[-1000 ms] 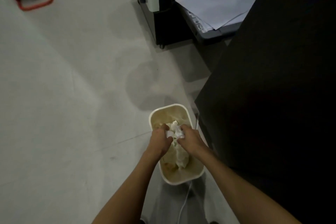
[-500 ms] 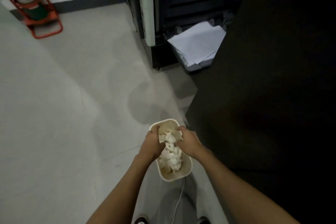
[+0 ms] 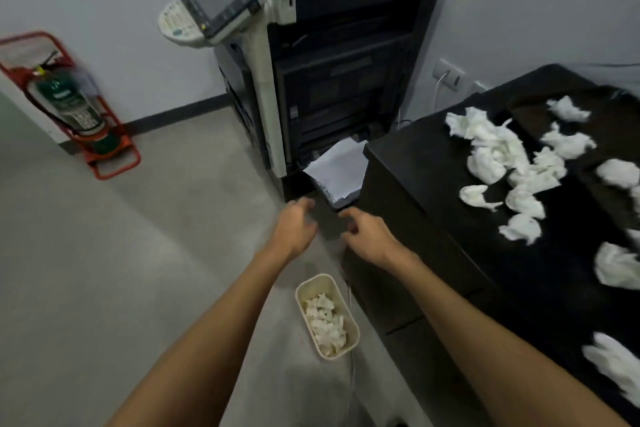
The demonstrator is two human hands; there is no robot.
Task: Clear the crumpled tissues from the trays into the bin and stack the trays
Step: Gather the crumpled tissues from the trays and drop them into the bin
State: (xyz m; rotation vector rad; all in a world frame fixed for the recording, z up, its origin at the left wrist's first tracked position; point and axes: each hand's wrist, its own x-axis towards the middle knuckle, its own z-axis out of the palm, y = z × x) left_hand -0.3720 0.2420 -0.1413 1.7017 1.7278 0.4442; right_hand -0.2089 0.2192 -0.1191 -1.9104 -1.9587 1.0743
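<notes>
Two bare hands are hovering side by side above the grey floor [image 3: 138, 253], just in front of the copier [image 3: 329, 45]. The left hand [image 3: 294, 225] and the right hand [image 3: 370, 236] are both holding nothing, with fingers slack and loosely curled and a narrow gap showing between them. Below them in the view, a cream bin [image 3: 355, 333] is standing on the floor between the two forearms, just beside the black table [image 3: 433, 163], and a heap of binned tissues [image 3: 325, 322] is partly filling it. Many more crumpled tissues [image 3: 498, 156] are lying scattered over the table top at the right, well apart from both hands. The dark trays [image 3: 599, 107] are barely standing out against the black surface, so which tissue is sitting in which tray cannot be told. A thin white cable [image 3: 351, 367] is trailing down the floor beside the bin. Loose white sheets [image 3: 337, 172] are sticking out of the copier's low drawer, near the table's corner. Against the far wall at the left, a fire extinguisher [image 3: 69, 100] is leaning in a red stand [image 3: 114, 163].
</notes>
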